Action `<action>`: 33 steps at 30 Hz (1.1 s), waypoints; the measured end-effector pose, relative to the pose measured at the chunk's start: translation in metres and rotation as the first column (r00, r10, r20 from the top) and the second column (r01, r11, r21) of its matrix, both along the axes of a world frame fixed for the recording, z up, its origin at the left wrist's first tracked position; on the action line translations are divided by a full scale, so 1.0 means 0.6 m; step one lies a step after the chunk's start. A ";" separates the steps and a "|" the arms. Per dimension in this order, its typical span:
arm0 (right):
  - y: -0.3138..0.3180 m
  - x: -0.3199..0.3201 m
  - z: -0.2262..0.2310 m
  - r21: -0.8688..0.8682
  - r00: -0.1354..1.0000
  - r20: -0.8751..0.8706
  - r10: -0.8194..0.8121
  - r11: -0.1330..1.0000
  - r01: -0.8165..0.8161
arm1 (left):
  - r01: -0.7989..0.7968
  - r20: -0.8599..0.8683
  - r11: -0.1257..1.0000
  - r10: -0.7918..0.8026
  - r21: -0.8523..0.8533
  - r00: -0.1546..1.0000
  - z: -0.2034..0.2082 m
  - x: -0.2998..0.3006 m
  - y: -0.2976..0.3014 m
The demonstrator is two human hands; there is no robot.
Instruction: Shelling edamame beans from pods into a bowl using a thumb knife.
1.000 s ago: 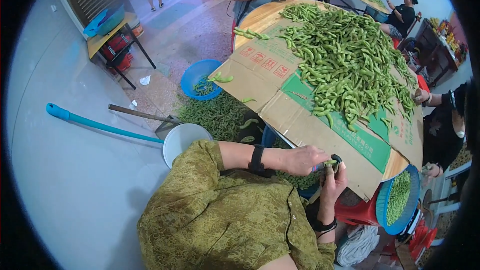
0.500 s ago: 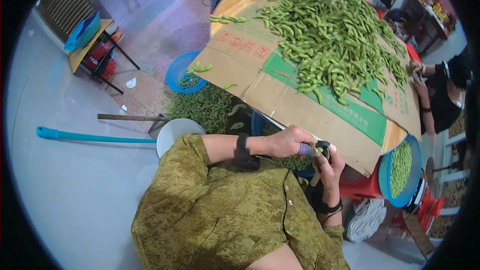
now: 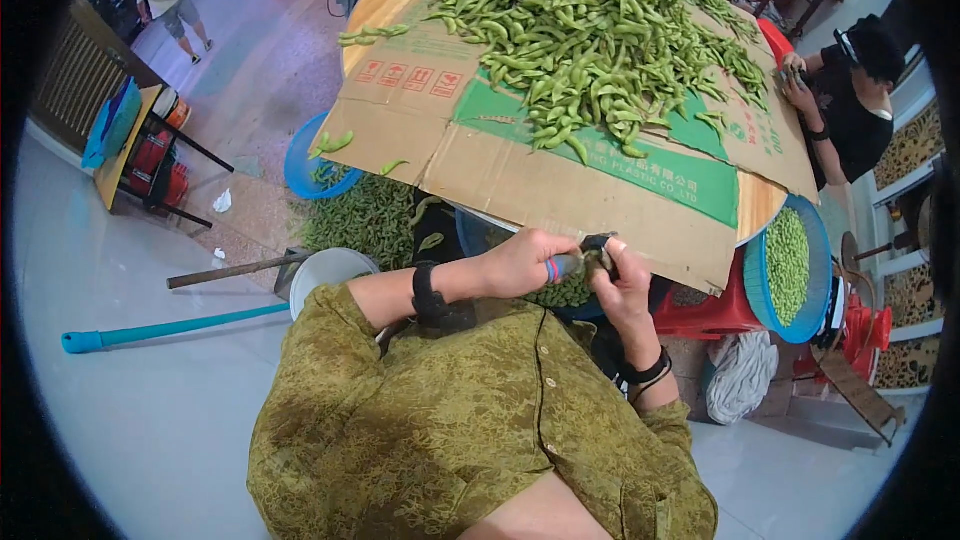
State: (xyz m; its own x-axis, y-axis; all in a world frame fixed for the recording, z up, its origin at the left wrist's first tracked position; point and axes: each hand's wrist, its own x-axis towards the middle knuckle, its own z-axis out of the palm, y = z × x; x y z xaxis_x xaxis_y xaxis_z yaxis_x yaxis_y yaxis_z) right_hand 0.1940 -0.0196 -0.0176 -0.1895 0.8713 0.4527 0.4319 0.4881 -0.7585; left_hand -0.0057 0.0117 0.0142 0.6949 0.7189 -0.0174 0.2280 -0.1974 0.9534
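Note:
My left hand [image 3: 522, 262] and my right hand [image 3: 624, 288] meet fingertip to fingertip just off the near edge of the cardboard. Both are closed, pinching a small green bean pod [image 3: 597, 262] that the fingers mostly hide. Striped blue and pink wrapping shows on a left digit, a black wrap on a right one. Beyond them a large heap of green bean pods [image 3: 590, 50] covers the flattened cardboard [image 3: 400, 125] on a round wooden table. Shelled beans [image 3: 562, 294] lie in a container below my hands, partly hidden by them.
At right, a blue basin [image 3: 823, 275] of shelled beans sits by a red stool [image 3: 690, 312]. Discarded pods [image 3: 365, 220] pile on the floor at left, near another blue basin [image 3: 300, 165] and a teal pole [image 3: 180, 328]. A co-worker [image 3: 855, 105] sits at right.
The view has shifted, so the table and basins appear farther left and higher. My hands stay together at the pod; the bright green bean between them no longer shows. The distant walker is plainer.

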 end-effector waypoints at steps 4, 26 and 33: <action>0.001 -0.018 0.002 0.206 0.994 0.051 -0.095 0.975 0.082 | 0.126 -0.233 0.939 -0.051 0.321 0.971 0.019 -0.032 -0.011; -0.029 -0.038 0.012 -0.546 0.476 -0.819 -0.320 0.689 -0.476 | -0.130 -0.265 0.712 0.416 0.690 0.870 0.010 -0.028 0.208; 0.000 -0.040 0.017 -0.424 0.563 -0.810 -0.163 0.826 -0.371 | -0.231 0.090 0.932 0.265 -0.280 0.960 0.050 -0.001 0.078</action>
